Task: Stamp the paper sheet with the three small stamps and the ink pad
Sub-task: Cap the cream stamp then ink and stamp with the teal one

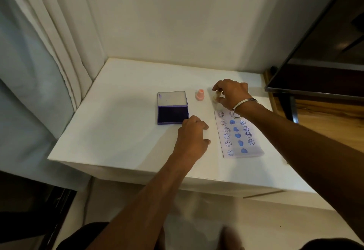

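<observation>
The paper sheet (239, 138) lies at the right of the white table (122, 131), covered with several blue prints in three columns: smileys, hearts and round marks. The purple ink pad (173, 114) sits open left of it, lid up. A pink stamp (200, 95) stands upright behind the pad's right corner. My right hand (231, 93), with a metal bangle on the wrist, pinches a pale small stamp (216, 96) just beyond the sheet's far edge. My left hand (194, 133) rests on the table between pad and sheet, fingers spread, holding nothing. A third stamp is not visible.
The table stands in a corner, a cream wall (177, 23) behind it and curtains (49, 53) at the left. A dark screen (319, 57) leans over the right side above a wooden surface. The table's front edge drops to the floor near my legs.
</observation>
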